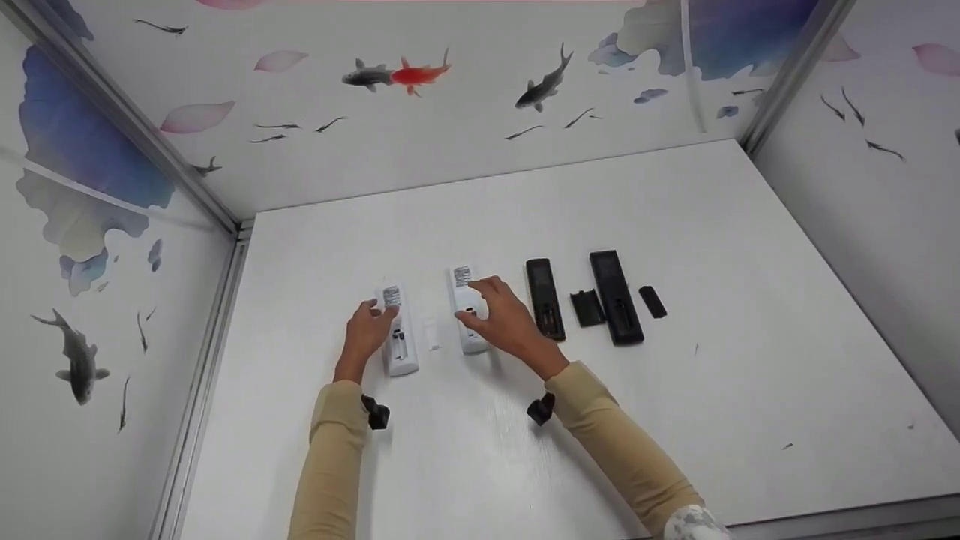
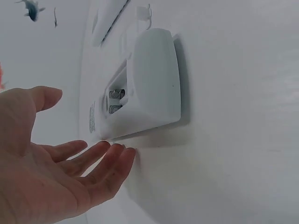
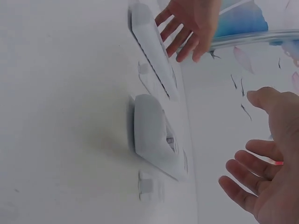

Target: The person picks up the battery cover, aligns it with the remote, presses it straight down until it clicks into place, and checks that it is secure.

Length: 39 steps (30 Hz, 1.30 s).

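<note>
My two hands hover over a white table (image 1: 465, 450), fingers loosely spread, neither holding anything. My left hand (image 1: 367, 330) is at the left white remote (image 1: 403, 364), its fingers just beside the long edge; whether they touch, I cannot tell. My right hand (image 1: 510, 319), thumb well apart from fingers, is above the right white remote (image 1: 472, 343), clear of its shell.

Each white remote lies back up and looks light, stiff and rather slippery, with a smooth plastic shell; I judge the long sides the surest grip, away from the bay. The pale cover (image 1: 433, 334) between them looks thin enough to crack if bent, and best lifted by its edges.

The left remote's bay is uncovered, metal springs (image 2: 117, 94) showing inside; I cannot make out a battery. The right one's bay is open too, something metallic (image 3: 170, 139) within, too small to name. To my right, a smaller black remote (image 1: 541, 289) and a larger black remote (image 1: 609, 281) also lie with bays exposed, contents unclear, two black covers (image 1: 587, 308) (image 1: 652, 301) flanking the larger.
</note>
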Available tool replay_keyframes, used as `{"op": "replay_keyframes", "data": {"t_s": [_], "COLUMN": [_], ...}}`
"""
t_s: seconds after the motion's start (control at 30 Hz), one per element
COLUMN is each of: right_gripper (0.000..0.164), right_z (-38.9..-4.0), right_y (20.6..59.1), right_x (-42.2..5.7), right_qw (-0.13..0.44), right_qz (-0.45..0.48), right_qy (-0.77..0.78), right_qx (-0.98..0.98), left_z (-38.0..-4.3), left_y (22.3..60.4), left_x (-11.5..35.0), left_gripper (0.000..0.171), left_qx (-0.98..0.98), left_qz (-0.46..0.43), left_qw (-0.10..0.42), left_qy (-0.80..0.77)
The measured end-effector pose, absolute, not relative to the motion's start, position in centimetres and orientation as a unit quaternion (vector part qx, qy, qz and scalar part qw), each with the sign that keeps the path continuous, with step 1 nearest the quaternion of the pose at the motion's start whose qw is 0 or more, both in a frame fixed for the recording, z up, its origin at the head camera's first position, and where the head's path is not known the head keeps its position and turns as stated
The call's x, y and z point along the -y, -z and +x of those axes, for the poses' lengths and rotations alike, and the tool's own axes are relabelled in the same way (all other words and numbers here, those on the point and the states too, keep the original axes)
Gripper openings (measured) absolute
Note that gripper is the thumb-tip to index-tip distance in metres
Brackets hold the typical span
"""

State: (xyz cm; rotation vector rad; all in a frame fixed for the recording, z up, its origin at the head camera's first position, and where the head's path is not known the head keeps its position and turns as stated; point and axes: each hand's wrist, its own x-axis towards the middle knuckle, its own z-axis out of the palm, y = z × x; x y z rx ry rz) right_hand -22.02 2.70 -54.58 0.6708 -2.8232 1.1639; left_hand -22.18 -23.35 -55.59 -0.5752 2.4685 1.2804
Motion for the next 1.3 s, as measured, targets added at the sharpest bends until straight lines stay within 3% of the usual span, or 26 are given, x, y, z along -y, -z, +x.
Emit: {"op": "replay_keyframes", "data": {"t_s": [0.5,1.0,1.3], "right_gripper": [0.060,0.060,0.056], "right_z": [-21.8,-21.5,-21.8], "right_y": [55.6,57.1,58.0], "right_x": [0.4,4.5,6.1], "right_qw": [-0.036,-0.094,-0.083], "right_qz": [0.203,0.211,0.166], "right_qy": [-0.363,-0.285,-0.269], "right_qx": [0.908,0.930,0.945], "left_z": [-23.1,-23.7,-23.7], "left_y": [55.5,56.4,56.4], "left_x": [22.8,22.7,22.6], "left_gripper": [0.070,0.069,0.070], "left_qx": [-0.858,-0.885,-0.882], "left_qz": [-0.204,-0.221,-0.229], "left_qw": [0.156,0.112,0.113], "left_qy": [-0.445,-0.395,-0.395]}}
